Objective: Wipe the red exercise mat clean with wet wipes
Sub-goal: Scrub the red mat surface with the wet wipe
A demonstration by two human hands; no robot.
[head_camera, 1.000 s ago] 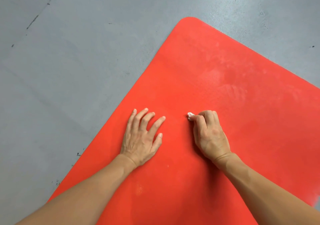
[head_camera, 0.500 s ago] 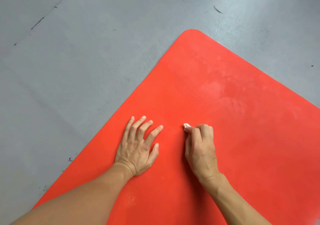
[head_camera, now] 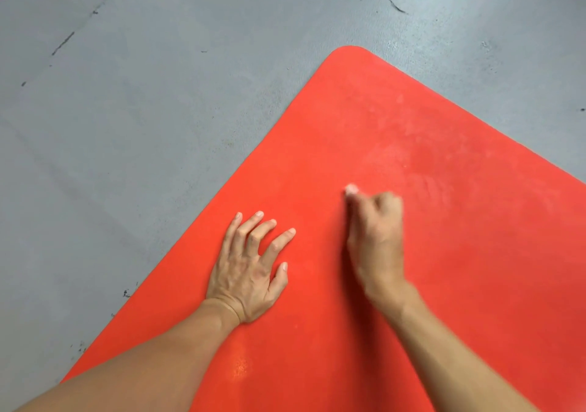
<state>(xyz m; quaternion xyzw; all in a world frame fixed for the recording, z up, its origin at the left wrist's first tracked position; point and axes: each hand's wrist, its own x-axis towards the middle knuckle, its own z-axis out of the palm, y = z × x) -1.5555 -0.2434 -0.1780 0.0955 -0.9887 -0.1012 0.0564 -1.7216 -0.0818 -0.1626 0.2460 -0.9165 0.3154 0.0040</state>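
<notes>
Head view: your hands on the red mat.
Left hand flat, fingers spread; right hand, blurred, fist pinching a white wipe.

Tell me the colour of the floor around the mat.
Grey floor, with a few dark scuff marks; the head view shows it beside the red mat.

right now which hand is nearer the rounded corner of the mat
Right. The right hand lies just below the rounded corner; the left hand rests lower and further left on the mat.
</notes>
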